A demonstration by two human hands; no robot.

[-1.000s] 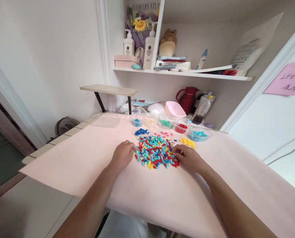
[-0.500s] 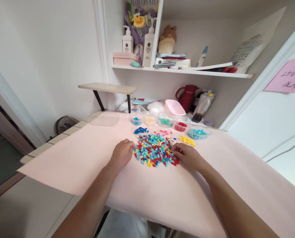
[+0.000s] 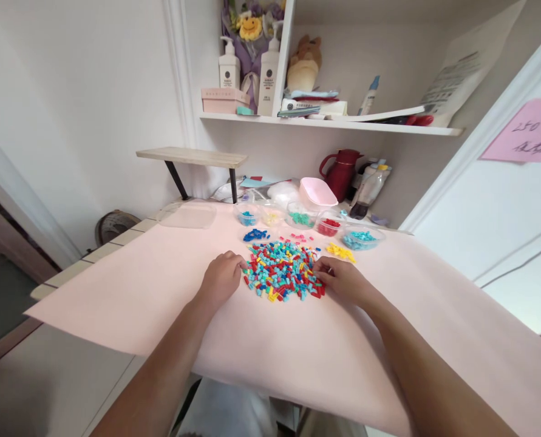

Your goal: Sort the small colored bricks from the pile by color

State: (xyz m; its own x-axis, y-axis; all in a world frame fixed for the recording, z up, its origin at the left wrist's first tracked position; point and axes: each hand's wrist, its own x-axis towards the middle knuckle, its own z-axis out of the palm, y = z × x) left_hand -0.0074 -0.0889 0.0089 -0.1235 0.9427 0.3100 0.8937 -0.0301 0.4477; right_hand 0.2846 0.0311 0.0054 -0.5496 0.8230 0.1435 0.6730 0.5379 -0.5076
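Note:
A mixed pile of small plastic building bricks (image 3: 282, 270) in red, light blue, yellow, teal and other colours lies on the pink table cover (image 3: 270, 334). At the pile's left edge is my left hand (image 3: 222, 274), fingers curled together with the tips against the bricks. Opposite it, my right hand (image 3: 340, 278) touches the right edge with thumb and fingers pinched. Anything inside either hand is too small or hidden to name. Behind the pile are dark blue bricks (image 3: 255, 235), a few pink bricks (image 3: 297, 237) and a heap of yellow bricks (image 3: 340, 252).
Clear tubs stand in a row: light blue bricks (image 3: 247, 217), pale yellow (image 3: 271, 217), green (image 3: 300, 218), red (image 3: 328, 227) and turquoise (image 3: 360, 239). Farther back are a pink basin (image 3: 318, 193), a red jug (image 3: 342, 175), a bottle (image 3: 369, 189) and a small wooden stand (image 3: 192, 156).
The whole view has shifted slightly, so everything sits a little higher and further left. Both hands stay at their sides of the pile with hardly any movement.

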